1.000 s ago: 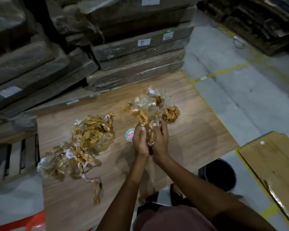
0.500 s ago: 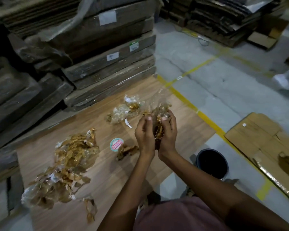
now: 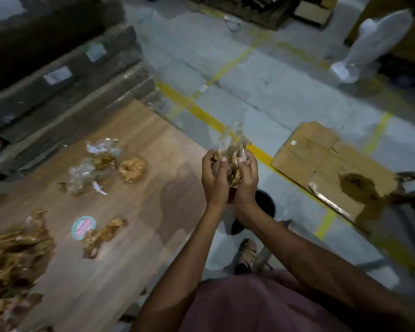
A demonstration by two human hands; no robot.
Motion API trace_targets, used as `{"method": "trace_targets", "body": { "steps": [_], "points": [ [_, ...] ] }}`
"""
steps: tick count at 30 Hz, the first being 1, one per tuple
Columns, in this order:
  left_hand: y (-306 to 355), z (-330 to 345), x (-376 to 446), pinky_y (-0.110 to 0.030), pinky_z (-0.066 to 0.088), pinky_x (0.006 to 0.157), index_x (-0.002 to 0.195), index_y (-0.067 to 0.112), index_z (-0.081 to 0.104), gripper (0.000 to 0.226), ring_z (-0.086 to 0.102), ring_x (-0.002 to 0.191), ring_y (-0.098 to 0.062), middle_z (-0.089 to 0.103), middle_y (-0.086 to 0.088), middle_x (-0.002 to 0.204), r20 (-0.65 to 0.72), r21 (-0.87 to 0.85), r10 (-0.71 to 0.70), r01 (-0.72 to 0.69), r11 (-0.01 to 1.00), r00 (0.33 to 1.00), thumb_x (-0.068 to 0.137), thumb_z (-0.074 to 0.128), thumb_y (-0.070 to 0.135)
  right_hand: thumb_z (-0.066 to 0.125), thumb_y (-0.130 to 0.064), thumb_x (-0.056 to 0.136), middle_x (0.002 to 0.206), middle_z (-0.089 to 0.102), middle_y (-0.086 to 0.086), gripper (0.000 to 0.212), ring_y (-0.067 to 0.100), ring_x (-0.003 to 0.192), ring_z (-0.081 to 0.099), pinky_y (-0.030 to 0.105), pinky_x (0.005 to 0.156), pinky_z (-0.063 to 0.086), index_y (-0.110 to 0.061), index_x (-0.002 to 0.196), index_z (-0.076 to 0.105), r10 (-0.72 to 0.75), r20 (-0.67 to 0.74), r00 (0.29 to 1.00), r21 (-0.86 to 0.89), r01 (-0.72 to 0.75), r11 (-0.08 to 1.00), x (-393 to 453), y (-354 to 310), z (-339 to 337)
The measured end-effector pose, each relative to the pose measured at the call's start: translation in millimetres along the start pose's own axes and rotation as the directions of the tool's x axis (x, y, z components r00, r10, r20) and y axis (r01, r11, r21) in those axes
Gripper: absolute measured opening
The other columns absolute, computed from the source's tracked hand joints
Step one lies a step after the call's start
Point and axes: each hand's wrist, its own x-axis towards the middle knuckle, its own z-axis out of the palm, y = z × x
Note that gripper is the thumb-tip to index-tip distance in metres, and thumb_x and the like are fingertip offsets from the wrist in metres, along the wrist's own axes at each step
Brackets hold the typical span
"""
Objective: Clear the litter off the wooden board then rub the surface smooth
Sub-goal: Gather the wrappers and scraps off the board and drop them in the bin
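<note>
My left hand (image 3: 213, 178) and my right hand (image 3: 246, 180) together clasp a crumpled wad of brown tape and clear plastic (image 3: 234, 154), held up beyond the right edge of the wooden board (image 3: 153, 188), above the black bin (image 3: 265, 203). On the board lie more litter: a clear plastic clump (image 3: 91, 168), a brown tape ball (image 3: 132, 169), a twisted tape strip (image 3: 103, 234), a round pink-and-green sticker (image 3: 83, 227) and a big tape heap (image 3: 12, 255) at the left edge.
Wrapped stacks of boards (image 3: 65, 68) rise behind the board. Flattened cardboard (image 3: 326, 168) lies on the grey floor to the right, past a yellow floor line (image 3: 201, 113). A white wrapped object (image 3: 369, 44) stands far right. My sandalled foot (image 3: 247, 256) is beside the bin.
Both hands lifted the wad off the board and carried it right, out over the bin. The view swung right, so the remaining litter now lies further left.
</note>
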Motion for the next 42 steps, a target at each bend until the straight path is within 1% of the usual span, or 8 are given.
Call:
{"method": "trace_targets", "body": {
  "steps": [6, 14, 18, 23, 26, 30, 34, 42],
  "points": [
    [-73.2, 109.9, 1.6, -0.023, 0.052, 0.089, 0.132, 0.014, 0.058, 0.038, 0.062, 0.116, -0.019, 0.063, -0.007, 0.13, 0.122, 0.075, -0.246, 0.238, 0.968, 0.961, 0.099, 0.057, 0.034, 0.054, -0.018, 0.106, 0.121, 0.07, -0.004, 0.027, 0.012, 0.113, 0.068, 0.022, 0.086, 0.056, -0.017, 0.132, 0.06, 0.13, -0.175, 0.976, 0.019, -0.129, 0.991, 86.4, 18.1, -95.2],
    [-213.6, 172.3, 29.0, -0.042, 0.057, 0.093, 0.107, 0.019, 0.072, 0.032, 0.07, 0.105, -0.026, 0.073, -0.007, 0.112, 0.156, 0.078, -0.713, 0.711, 0.699, 0.683, 0.087, 0.061, 0.043, 0.054, -0.025, 0.106, 0.105, 0.072, 0.0, 0.03, 0.01, 0.088, 0.071, 0.022, 0.067, 0.056, -0.011, 0.131, 0.061, 0.446, -0.298, 0.844, 0.095, -0.438, 0.894, 180.1, 112.4, -185.1],
    [-310.4, 165.7, 49.7, -0.055, 0.047, 0.11, 0.123, 0.011, 0.073, 0.073, 0.067, 0.117, -0.037, 0.07, -0.017, 0.128, 0.145, 0.085, -0.854, 0.853, 0.515, 0.501, 0.071, 0.064, 0.062, 0.063, -0.036, 0.096, 0.109, 0.075, 0.01, 0.033, 0.027, 0.097, 0.074, 0.037, 0.08, 0.061, -0.014, 0.12, 0.068, 0.545, -0.315, 0.777, 0.161, -0.523, 0.837, 207.7, 154.2, -194.7],
    [-391.7, 177.9, 71.7, -0.049, 0.051, 0.105, 0.096, 0.013, 0.076, 0.055, 0.07, 0.102, -0.034, 0.076, -0.017, 0.104, 0.055, 0.099, -0.921, 0.916, 0.388, 0.385, 0.103, 0.043, 0.056, 0.066, -0.053, 0.079, 0.106, 0.078, 0.016, 0.047, 0.038, 0.1, 0.075, 0.057, 0.096, 0.058, -0.016, 0.106, 0.077, 0.651, -0.303, 0.696, 0.138, -0.644, 0.753, 273.7, 295.7, -250.4],
    [-447.3, 176.7, 79.3, -0.045, 0.052, 0.103, 0.1, 0.016, 0.077, 0.06, 0.071, 0.1, -0.031, 0.077, -0.013, 0.102, 0.017, 0.181, -0.925, 0.909, 0.376, 0.379, 0.101, 0.038, 0.061, 0.062, -0.071, 0.077, 0.109, 0.078, 0.013, 0.071, 0.034, 0.101, 0.076, 0.055, 0.099, 0.057, -0.013, 0.116, 0.075, 0.701, -0.284, 0.654, 0.1, -0.707, 0.701, 296.2, 349.9, -276.1],
    [-553.1, 160.2, 86.4, -0.051, 0.051, 0.103, 0.138, 0.025, 0.058, 0.065, 0.066, 0.115, -0.031, 0.066, -0.01, 0.132, -0.058, 0.266, -0.9, 0.876, 0.403, 0.432, 0.082, 0.047, 0.056, 0.048, -0.069, 0.094, 0.107, 0.079, 0.008, 0.064, 0.031, 0.105, 0.073, 0.045, 0.1, 0.056, -0.015, 0.116, 0.074, 0.703, -0.314, 0.638, 0.086, -0.719, 0.69, 318.4, 386.3, -297.6],
    [-603.5, 145.3, 92.4, -0.051, 0.053, 0.103, 0.139, 0.02, 0.052, 0.087, 0.065, 0.112, -0.028, 0.063, -0.012, 0.133, -0.087, 0.339, -0.871, 0.837, 0.431, 0.484, 0.061, 0.051, 0.059, 0.044, -0.074, 0.094, 0.116, 0.07, 0.002, 0.064, 0.026, 0.11, 0.064, 0.04, 0.1, 0.051, -0.021, 0.121, 0.067, 0.698, -0.404, 0.592, 0.1, -0.73, 0.676, 332.0, 410.5, -312.0],
    [-548.9, 158.4, 88.1, -0.038, 0.055, 0.094, 0.139, 0.025, 0.04, 0.071, 0.056, 0.115, -0.024, 0.052, -0.005, 0.131, 0.039, 0.601, -0.789, 0.616, 0.509, 0.614, 0.085, 0.062, -0.016, 0.047, -0.088, 0.062, 0.139, 0.063, 0.003, 0.102, 0.028, 0.123, 0.061, 0.051, 0.106, 0.052, -0.027, 0.143, 0.057, 0.673, -0.374, 0.638, 0.033, -0.716, 0.697, 333.1, 444.1, -333.2]
  ]
}}
